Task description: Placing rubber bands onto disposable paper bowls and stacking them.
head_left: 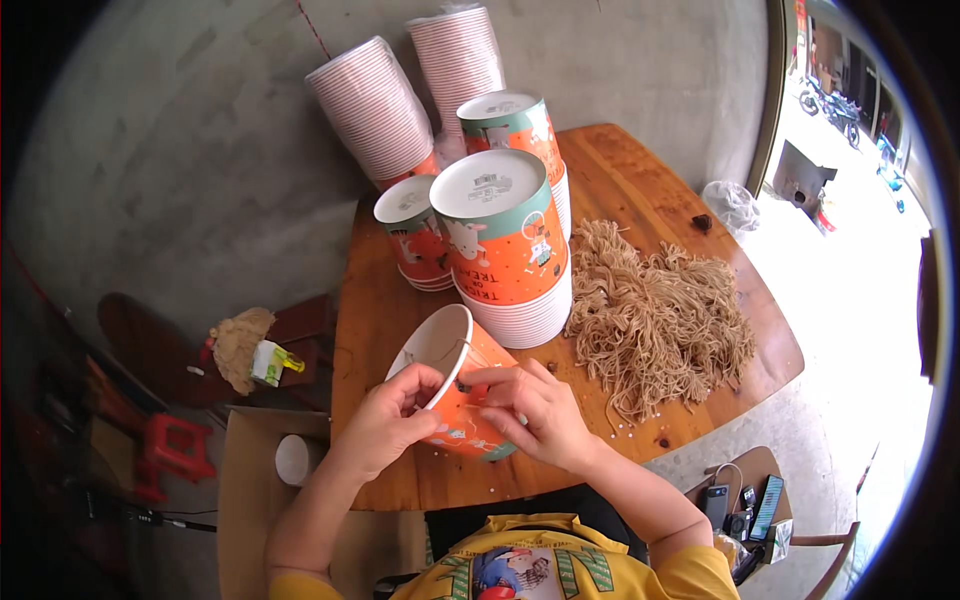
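Observation:
Both my hands hold one orange and teal paper cup [465,400], tilted on its side with its white mouth facing up and left. My left hand [390,420] grips the rim, fingers hooked inside. My right hand [535,410] presses on the cup's outer wall, pinching near the rim. The cup hovers over the near edge of a wooden table [640,190]. Just beyond it stands a tall stack of upside-down cups [505,245] of the same print. A heap of tan string pieces [655,320] lies to my right.
Two more printed cup stacks [415,235] [515,125] and two leaning stacks of plain pink cups [375,105] [458,55] crowd the table's far left. A cardboard box [250,480] sits at my lower left, a stool with phones [745,500] at my lower right.

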`<state>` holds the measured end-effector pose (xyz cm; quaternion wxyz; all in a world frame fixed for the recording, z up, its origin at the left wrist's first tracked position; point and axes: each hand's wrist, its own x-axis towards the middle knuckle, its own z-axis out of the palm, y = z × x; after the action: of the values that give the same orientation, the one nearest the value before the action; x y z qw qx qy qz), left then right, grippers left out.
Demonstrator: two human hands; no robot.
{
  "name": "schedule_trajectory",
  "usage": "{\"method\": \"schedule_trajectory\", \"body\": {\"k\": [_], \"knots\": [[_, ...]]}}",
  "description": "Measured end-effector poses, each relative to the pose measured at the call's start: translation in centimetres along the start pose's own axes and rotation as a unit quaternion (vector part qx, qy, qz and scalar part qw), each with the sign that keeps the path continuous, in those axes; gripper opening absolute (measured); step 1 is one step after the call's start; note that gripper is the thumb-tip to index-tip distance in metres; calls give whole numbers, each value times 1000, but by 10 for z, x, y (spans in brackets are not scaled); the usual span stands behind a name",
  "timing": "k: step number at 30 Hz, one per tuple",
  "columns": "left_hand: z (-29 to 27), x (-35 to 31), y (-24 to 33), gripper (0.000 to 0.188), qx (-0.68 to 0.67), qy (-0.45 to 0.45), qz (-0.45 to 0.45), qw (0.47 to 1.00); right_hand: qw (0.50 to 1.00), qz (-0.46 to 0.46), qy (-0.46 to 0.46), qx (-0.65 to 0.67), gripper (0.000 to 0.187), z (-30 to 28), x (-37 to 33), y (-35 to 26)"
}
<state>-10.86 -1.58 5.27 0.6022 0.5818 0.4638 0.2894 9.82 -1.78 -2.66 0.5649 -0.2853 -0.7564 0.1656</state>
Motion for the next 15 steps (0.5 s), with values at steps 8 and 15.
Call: {"method": "schedule_trajectory", "body": {"k": [8,15], "knots": [[3,6,-1,24,13,-19,16,1000,996,-70,-56,-7,16,0,-3,2],[3,10,-1,23,37,-31,22,999,995,-83,-35,-36,21,-2,-7,-3]]}}
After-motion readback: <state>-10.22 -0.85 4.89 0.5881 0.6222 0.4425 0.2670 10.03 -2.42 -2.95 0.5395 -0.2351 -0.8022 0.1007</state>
